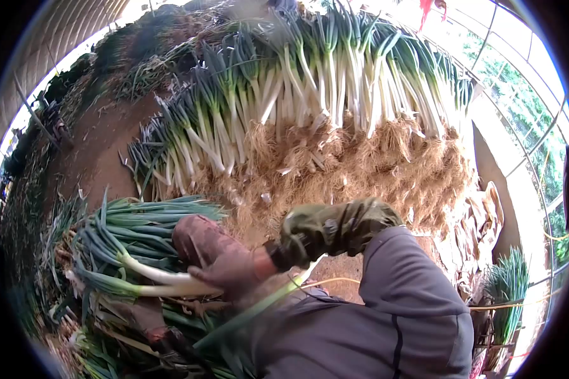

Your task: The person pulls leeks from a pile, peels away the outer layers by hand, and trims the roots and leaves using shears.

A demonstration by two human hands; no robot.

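My right hand (231, 268), in a brownish covering below a camouflage sleeve, is closed around the pale stems of green onions (164, 287). Their dark green leaves curve away to the left. Just below, my left hand (146, 316) is close under these stems, with its fingers partly hidden and blurred. A thick bundle of green onion leaves (152, 218) lies beyond my right hand. One more green onion (259, 307) slants across beside my legs, its white end towards the upper right.
A long curved row of green onions (335, 82) leans upright at the back, with a mass of tan roots (335, 170) facing me. Loose leaves (28, 265) cover the left side. Metal framing (525, 151) rises on the right, near another green bunch (509, 294). My grey-clad leg (417, 284) is bent in front.
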